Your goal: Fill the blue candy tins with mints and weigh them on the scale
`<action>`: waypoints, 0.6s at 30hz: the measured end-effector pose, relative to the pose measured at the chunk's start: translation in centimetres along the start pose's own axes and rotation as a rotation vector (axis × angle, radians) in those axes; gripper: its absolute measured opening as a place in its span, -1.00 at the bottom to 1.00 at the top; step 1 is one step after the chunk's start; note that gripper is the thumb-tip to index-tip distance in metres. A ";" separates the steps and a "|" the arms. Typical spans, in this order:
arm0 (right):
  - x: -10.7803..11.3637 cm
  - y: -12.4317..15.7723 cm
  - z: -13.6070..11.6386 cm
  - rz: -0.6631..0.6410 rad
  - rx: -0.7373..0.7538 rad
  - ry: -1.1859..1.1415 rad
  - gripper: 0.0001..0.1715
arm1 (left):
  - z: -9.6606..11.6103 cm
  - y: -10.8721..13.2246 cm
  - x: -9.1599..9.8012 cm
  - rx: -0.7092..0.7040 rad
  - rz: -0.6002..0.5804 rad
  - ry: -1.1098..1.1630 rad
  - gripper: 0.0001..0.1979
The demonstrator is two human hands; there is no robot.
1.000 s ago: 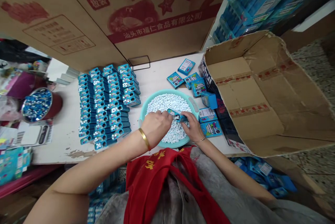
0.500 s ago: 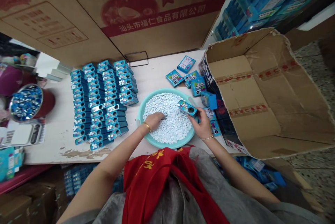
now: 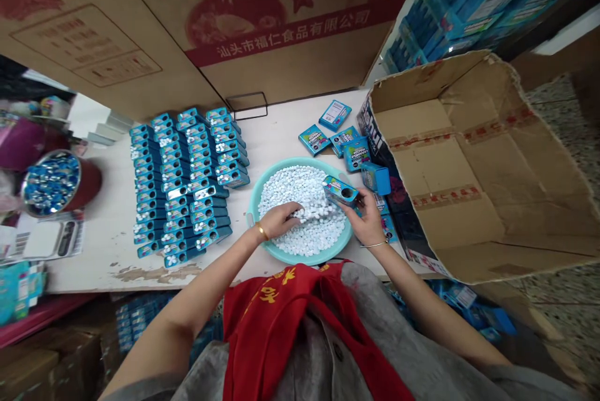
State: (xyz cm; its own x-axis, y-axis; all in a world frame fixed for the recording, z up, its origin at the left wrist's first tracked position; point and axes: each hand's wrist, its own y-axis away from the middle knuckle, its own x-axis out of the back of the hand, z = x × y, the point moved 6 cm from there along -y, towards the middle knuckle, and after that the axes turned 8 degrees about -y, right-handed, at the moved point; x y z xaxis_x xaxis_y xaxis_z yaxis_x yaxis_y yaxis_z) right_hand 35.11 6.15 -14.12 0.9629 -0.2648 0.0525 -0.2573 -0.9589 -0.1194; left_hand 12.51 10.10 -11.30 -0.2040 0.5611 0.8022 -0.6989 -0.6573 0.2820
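My left hand (image 3: 280,220) is closed on what looks like a small scoop, mostly hidden by the white candies (image 3: 315,208) heaped on it. It is over a mint-green basin (image 3: 255,198) filled with loose white candies (image 3: 307,242). My right hand (image 3: 367,218) grips a small blue candy box (image 3: 341,190), tilted over the basin's right side, with a dark round opening in its end. The heaped candies are close to the box's lower left side. Several flat blue boxes (image 3: 357,154) lie just beyond my right hand.
Rows of upright blue boxes (image 3: 187,182), some with white candies showing, stand left of the basin. A large open carton (image 3: 440,157) is at the right. Printed cartons (image 3: 281,32) wall off the back. A red pot of wrapped sweets (image 3: 84,185) and a white scale (image 3: 44,240) are far left.
My left hand has lifted a heap of candies out of the basin's pile, toward the box. My right hand has shifted slightly right with the box, which has turned a little.
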 end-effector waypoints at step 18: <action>-4.1 2.5 -2.5 -0.227 0.321 0.254 -0.53 | 12.6 1.2 9.8 0.196 -0.170 -0.639 -0.79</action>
State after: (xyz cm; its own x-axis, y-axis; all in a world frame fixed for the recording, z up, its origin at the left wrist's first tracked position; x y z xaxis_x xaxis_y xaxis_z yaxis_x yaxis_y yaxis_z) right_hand 30.27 4.58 -12.14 0.9311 -0.1071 0.3486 0.0339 -0.9263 -0.3752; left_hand 18.32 8.49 3.46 0.3841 0.2975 0.8740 -0.5358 -0.6991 0.4735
